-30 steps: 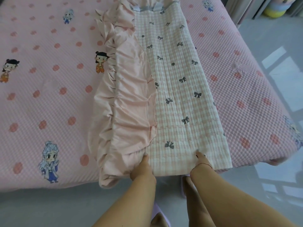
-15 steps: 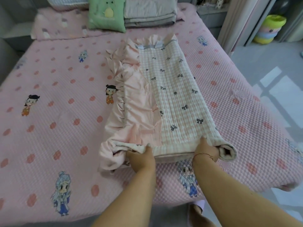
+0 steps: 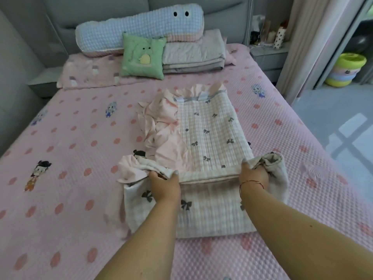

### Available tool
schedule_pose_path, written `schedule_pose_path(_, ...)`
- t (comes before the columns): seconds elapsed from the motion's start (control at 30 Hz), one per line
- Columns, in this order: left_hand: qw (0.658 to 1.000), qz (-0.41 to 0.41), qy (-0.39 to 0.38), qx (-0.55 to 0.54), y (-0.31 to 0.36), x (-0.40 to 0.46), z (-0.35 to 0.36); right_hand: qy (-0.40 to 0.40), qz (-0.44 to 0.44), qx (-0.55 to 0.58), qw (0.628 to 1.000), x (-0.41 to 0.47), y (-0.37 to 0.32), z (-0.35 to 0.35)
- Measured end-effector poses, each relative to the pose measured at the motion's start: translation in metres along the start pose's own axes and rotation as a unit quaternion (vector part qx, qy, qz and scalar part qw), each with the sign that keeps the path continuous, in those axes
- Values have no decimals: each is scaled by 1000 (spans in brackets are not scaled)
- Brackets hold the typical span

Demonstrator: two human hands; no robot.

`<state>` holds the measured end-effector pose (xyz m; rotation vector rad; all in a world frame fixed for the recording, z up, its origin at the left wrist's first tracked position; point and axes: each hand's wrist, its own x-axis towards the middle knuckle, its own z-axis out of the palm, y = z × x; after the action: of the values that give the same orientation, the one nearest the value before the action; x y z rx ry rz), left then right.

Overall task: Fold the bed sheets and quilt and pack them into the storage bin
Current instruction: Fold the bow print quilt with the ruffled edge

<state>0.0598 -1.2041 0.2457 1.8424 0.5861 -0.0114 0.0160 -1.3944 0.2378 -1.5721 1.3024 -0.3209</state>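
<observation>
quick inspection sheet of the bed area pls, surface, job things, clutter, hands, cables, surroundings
surface: pink dotted bed cover with cartoon figures, spread flat.
job's things: checked bow-print quilt with a pink ruffle, lying lengthwise, its near end lifted and partly folded; grey folded bedding stacked at the headboard; storage bin not seen.
clutter: green cushion, long blue plush pillow.
grippers: left hand and right hand each grip the quilt's folded edge.
cables: nothing seen.
surroundings: nightstand with small items, curtain, stacked coloured basins on the floor.
</observation>
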Motion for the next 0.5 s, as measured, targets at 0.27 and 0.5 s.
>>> schedule_pose_path(0.27, 1000, -4, -21, 22, 15, 85, 52, -25, -11, -119, 993, 78, -40, 62)
schedule_pose_path(0.5, 998, 21, -43, 49, 47, 176, 101, -22, -41, -154, 987, 137, -89, 124)
